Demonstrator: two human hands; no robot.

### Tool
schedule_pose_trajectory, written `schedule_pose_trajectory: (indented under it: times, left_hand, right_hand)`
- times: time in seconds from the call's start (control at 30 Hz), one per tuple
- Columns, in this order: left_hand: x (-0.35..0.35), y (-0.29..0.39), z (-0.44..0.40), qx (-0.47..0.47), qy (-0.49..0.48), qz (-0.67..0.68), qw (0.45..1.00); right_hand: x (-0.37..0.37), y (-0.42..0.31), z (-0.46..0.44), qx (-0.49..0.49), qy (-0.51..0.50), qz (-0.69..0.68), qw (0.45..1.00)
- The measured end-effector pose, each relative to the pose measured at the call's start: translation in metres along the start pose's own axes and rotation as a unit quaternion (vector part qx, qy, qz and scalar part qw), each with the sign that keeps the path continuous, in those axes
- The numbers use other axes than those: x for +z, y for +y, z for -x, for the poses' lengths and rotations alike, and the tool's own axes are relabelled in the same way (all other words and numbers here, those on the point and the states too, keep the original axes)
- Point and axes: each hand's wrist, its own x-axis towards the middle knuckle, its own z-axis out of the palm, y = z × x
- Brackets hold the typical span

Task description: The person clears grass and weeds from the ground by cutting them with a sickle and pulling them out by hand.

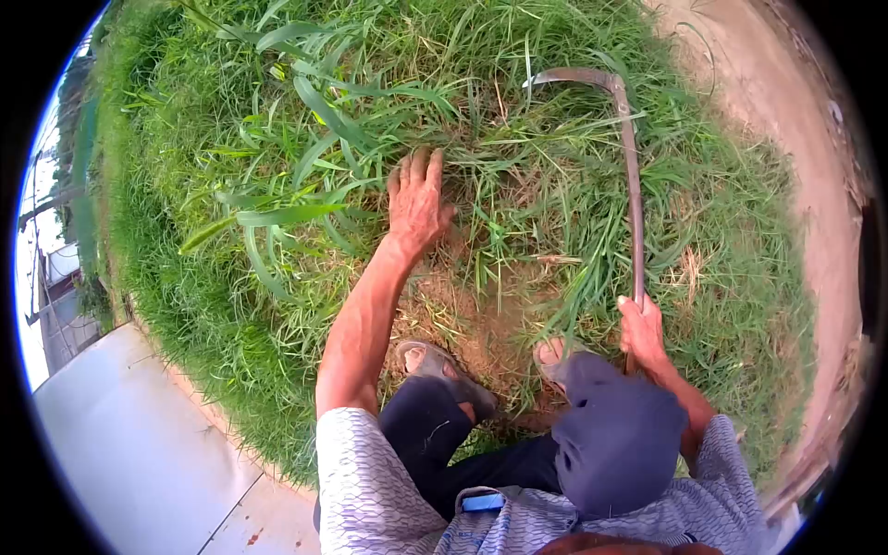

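Note:
My right hand point(645, 331) is wrapped around the lower end of the wooden handle of a long-handled sickle point(633, 176). The handle runs away from me, and its curved metal blade points left over the grass. My left hand point(416, 199) reaches down to the green grass point(518, 199), with fingers stretched out and touching the blades. Nothing shows held in it, though the fingertips are partly lost in the grass. Tall broad-leaved stalks point(319, 111) lean beside this hand on the left.
Bare soil point(444, 305) shows through the grass ahead of my sandalled feet point(435, 365). A dirt path point(768, 102) curves along the right edge. At lower left lies a pale concrete slab point(139, 444) bordering the grass. My bent knee point(615, 435) sits beside my right arm.

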Motion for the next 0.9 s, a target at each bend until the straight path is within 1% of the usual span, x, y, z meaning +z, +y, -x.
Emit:
schedule_pose_trajectory:
  times: [0.03,0.07,0.1,0.17,0.2,0.23,0.27,0.3,0.33,0.37,0.4,0.43,0.47,0.5,0.57,0.6,0.63,0.7,0.73,0.77,0.83,0.87,0.9]
  left_hand:
    - [0.009,-0.001,-0.019,0.009,0.025,-0.007,1.0]
    - [0.021,0.0,-0.039,0.018,0.051,-0.014,0.998]
    - [0.032,0.004,-0.055,0.022,0.05,-0.011,0.998]
    - [0.056,0.01,-0.081,0.056,-0.017,-0.1,0.993]
    - [0.077,0.005,-0.089,0.11,0.096,-0.149,0.978]
    - [0.078,0.007,-0.1,0.108,0.093,-0.148,0.979]
    - [0.078,0.008,-0.111,0.051,-0.053,-0.091,0.993]
    - [0.08,0.003,-0.118,-0.011,-0.201,-0.033,0.979]
    - [0.095,-0.007,-0.115,0.039,-0.163,-0.084,0.982]
    - [0.107,-0.015,-0.116,0.04,-0.162,-0.088,0.982]
    - [0.11,-0.017,-0.114,0.006,-0.081,-0.008,0.997]
    - [0.114,-0.017,-0.112,-0.028,0.001,0.074,0.997]
    - [0.118,-0.018,-0.114,-0.059,0.014,0.099,0.993]
    - [0.114,-0.015,-0.11,-0.059,0.012,0.099,0.993]
    - [0.088,-0.007,-0.099,-0.159,0.006,0.192,0.968]
    - [0.076,-0.003,-0.097,-0.215,-0.008,0.201,0.956]
    - [0.076,-0.009,-0.089,-0.219,-0.009,0.196,0.956]
    - [0.066,-0.024,-0.074,-0.143,0.054,0.132,0.979]
    - [0.047,-0.019,-0.074,-0.176,0.009,0.169,0.97]
    - [0.037,-0.014,-0.072,-0.173,0.006,0.167,0.971]
    - [0.034,-0.009,-0.065,-0.16,0.003,0.168,0.973]
    - [0.038,-0.008,-0.062,-0.158,0.038,0.191,0.968]
    - [0.037,-0.015,-0.068,-0.217,-0.063,0.249,0.942]
  right_hand:
    - [-0.003,0.008,0.011,0.011,0.018,0.014,1.0]
    - [-0.013,0.033,0.012,-0.019,0.039,0.046,0.998]
    - [-0.021,0.057,0.015,-0.047,0.06,0.08,0.994]
    - [-0.019,0.075,0.031,-0.042,0.075,0.051,0.995]
    - [-0.018,0.08,0.035,-0.04,0.087,0.023,0.995]
    - [-0.017,0.08,0.036,-0.037,0.087,0.025,0.995]
    - [-0.016,0.079,0.038,-0.031,0.109,0.039,0.993]
    - [-0.013,0.076,0.039,-0.022,0.128,0.054,0.99]
    - [-0.007,0.07,0.039,-0.006,0.123,0.043,0.991]
    - [-0.004,0.071,0.037,-0.007,0.122,0.039,0.992]
    - [-0.003,0.069,0.034,-0.024,0.093,0.008,0.995]
    - [-0.004,0.067,0.033,-0.04,0.065,-0.02,0.997]
    - [-0.006,0.066,0.032,-0.04,0.064,-0.017,0.997]
    - [-0.005,0.062,0.033,-0.036,0.063,-0.002,0.997]
    - [-0.003,0.065,0.034,-0.029,0.061,0.01,0.998]
    - [-0.003,0.07,0.031,-0.019,0.065,0.008,0.998]
    - [-0.004,0.074,0.029,-0.008,0.069,0.006,0.998]
    - [-0.003,0.084,0.027,-0.011,0.067,0.019,0.998]
    - [-0.003,0.083,0.025,-0.018,0.073,0.036,0.996]
    - [-0.004,0.083,0.024,-0.015,0.075,0.032,0.997]
    - [-0.005,0.085,0.026,-0.003,0.054,0.021,0.998]
    - [-0.001,0.077,0.027,0.002,0.062,0.013,0.998]
    - [0.004,0.068,0.029,0.001,0.077,0.034,0.996]
